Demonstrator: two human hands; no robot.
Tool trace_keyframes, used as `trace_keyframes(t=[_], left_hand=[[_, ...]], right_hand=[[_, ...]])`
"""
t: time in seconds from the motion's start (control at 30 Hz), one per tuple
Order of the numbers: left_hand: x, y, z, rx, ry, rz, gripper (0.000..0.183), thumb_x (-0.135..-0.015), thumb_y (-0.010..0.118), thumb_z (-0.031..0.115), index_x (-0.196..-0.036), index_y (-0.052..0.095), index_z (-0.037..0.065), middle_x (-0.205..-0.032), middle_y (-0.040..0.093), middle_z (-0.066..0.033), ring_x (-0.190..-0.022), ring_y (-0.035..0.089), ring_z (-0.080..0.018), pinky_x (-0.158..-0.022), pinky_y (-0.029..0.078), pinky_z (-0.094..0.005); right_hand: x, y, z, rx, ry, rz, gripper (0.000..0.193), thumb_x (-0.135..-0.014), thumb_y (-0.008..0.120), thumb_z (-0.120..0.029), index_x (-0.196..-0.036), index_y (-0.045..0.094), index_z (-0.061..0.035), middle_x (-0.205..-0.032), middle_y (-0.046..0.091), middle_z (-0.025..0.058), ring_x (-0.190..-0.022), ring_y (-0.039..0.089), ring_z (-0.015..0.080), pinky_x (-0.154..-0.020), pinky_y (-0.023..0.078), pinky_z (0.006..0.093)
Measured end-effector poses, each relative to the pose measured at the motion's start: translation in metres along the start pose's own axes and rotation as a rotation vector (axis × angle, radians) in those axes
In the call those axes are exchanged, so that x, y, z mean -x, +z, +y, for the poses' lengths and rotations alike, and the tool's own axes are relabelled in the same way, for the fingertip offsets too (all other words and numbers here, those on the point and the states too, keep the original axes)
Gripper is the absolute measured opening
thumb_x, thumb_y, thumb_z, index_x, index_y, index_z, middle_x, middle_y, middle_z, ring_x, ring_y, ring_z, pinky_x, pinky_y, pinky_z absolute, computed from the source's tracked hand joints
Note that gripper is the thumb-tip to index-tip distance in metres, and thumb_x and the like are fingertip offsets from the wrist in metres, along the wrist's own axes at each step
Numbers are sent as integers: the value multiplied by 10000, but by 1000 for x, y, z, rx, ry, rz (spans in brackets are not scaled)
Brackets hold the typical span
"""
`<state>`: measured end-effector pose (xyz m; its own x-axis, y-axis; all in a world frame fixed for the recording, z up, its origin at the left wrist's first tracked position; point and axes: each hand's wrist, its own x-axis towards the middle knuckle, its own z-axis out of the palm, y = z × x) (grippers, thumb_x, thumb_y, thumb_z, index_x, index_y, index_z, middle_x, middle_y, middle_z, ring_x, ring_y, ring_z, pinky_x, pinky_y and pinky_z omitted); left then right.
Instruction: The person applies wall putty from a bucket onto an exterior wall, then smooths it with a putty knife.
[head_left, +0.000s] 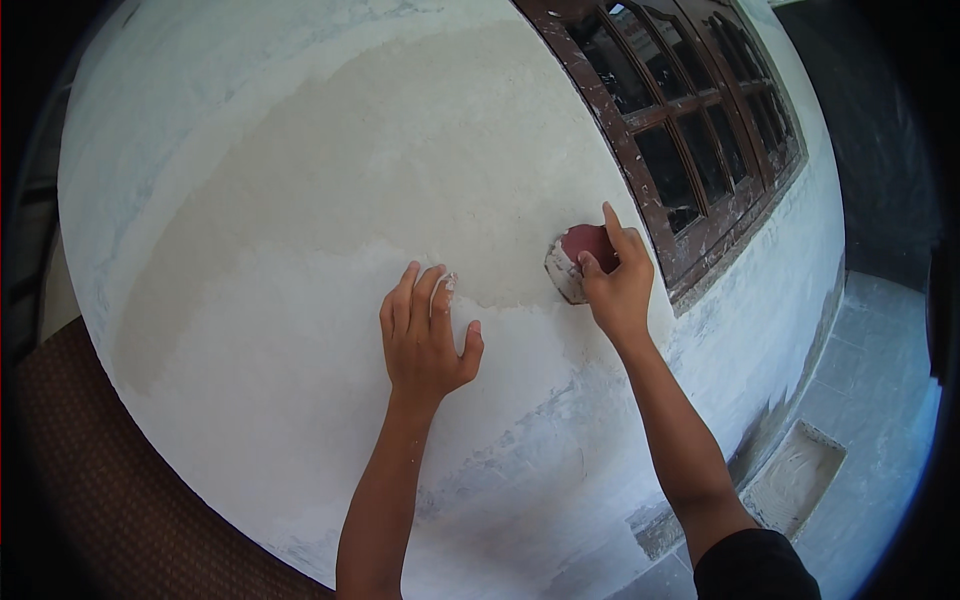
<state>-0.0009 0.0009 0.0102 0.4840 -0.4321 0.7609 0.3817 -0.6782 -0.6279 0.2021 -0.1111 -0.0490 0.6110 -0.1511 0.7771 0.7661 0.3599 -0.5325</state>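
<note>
My right hand [622, 285] grips a dark red putty scraper [588, 240] with white paste smeared along its left edge. The scraper lies against the wall [420, 150], close beside the window frame. My right index finger points upward along the scraper's right side, with the thumb across its face. To the left, my left hand [422, 335] is open in front of the wall, its fingers spread and bits of white paste on the fingertips. A greyish, damp-looking band of coating covers the upper wall, and paler white coating lies below it.
A brown wooden window [690, 120] with paint-spattered panes stands at the upper right. On the grey tiled floor [870, 370] at the lower right is a shallow tray [797, 478] of pale paste. A brown patterned surface [120, 480] curves along the lower left.
</note>
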Motion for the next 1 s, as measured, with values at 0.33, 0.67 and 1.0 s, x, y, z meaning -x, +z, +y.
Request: trace_keyframes(t=[0.33, 0.67, 1.0], left_hand=[[0, -1, 0, -16, 7, -16, 527, -782, 590, 251, -1229, 503, -16, -1293, 537, -165, -1277, 441, -399, -999, 334, -497], [-2, -3, 3, -16, 10, -12, 538, -767, 603, 235, -1234, 503, -13, -1288, 537, -168, -1273, 443, -398, -998, 332, -499], [1, 1, 1, -24, 2, -20, 537, -768, 597, 244, -1231, 501, -10, -1291, 534, -172, -1275, 437, -398, -1005, 326, -505]], right_hand=[[-11, -7, 2, 63, -50, 125, 654, -743, 681, 73, -1369, 525, -37, -905, 565, 143, -840, 616, 277, -784, 505, 345], [-9, -7, -17, 22, -16, 130, 677, -728, 704, 64, -1372, 531, -49, -929, 566, 146, -864, 619, 272, -791, 502, 348], [-4, -4, -15, -164, -3, 92, 629, -744, 699, 66, -1346, 557, -49, -939, 592, 134, -842, 631, 269, -814, 510, 333]])
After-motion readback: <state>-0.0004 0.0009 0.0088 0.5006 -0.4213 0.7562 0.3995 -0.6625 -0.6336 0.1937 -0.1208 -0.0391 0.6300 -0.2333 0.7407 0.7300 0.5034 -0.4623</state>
